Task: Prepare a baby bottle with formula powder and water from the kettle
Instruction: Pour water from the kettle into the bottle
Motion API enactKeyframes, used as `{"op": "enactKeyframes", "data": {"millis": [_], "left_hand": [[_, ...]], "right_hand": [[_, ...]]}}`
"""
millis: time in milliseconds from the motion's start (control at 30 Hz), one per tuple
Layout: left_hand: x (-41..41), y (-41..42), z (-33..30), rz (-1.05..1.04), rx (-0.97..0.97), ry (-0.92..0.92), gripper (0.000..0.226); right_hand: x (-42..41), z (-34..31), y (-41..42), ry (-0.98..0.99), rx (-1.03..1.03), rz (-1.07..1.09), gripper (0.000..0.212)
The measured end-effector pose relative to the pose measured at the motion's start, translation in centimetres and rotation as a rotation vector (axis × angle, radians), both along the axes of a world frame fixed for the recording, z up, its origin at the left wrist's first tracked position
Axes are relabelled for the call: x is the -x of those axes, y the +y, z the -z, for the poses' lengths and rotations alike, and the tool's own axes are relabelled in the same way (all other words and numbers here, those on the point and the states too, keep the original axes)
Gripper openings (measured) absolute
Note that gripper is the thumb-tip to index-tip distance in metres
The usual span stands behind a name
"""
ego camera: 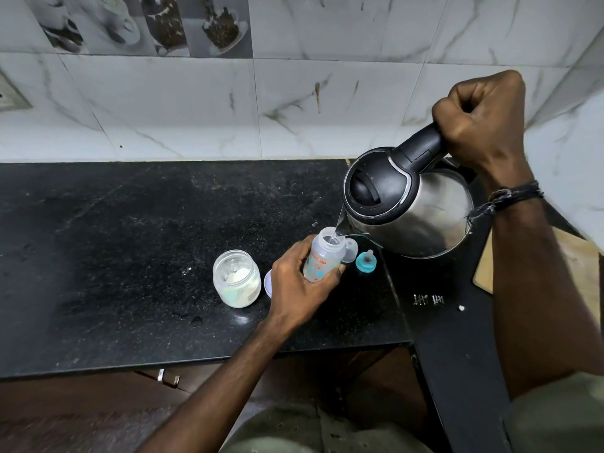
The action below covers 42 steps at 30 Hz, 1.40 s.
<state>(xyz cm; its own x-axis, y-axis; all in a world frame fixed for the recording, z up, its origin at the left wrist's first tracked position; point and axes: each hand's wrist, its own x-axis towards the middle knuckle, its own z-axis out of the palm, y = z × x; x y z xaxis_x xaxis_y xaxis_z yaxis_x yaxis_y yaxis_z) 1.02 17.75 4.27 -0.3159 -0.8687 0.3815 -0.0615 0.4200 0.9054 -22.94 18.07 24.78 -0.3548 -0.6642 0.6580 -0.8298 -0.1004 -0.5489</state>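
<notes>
A clear baby bottle (323,256) with orange print stands open on the black counter (130,243), gripped around its body by my left hand (299,286). My right hand (480,122) is closed on the black handle of a steel kettle (421,210), which is tilted left. Its spout hangs over the bottle mouth and a thin stream of water runs in. An open glass jar of white formula powder (237,277) sits left of my left hand. The teal nipple ring (366,261) and a clear cap (350,251) lie just right of the bottle.
A pale jar lid (267,284) peeks out behind my left wrist. A white marble-tile wall (228,109) backs the counter, with a socket (9,99) at far left. The counter turns a corner at right, where a wooden board (575,269) lies.
</notes>
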Motion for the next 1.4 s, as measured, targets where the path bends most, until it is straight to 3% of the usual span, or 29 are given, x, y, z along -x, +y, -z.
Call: {"op": "enactKeyframes", "data": {"millis": [1400], "left_hand": [[-0.47,0.67,-0.49,0.015,0.01,0.022,0.052]], "right_hand": [[-0.34,-0.15,0.5,0.023,0.017,-0.005,0.03]]}}
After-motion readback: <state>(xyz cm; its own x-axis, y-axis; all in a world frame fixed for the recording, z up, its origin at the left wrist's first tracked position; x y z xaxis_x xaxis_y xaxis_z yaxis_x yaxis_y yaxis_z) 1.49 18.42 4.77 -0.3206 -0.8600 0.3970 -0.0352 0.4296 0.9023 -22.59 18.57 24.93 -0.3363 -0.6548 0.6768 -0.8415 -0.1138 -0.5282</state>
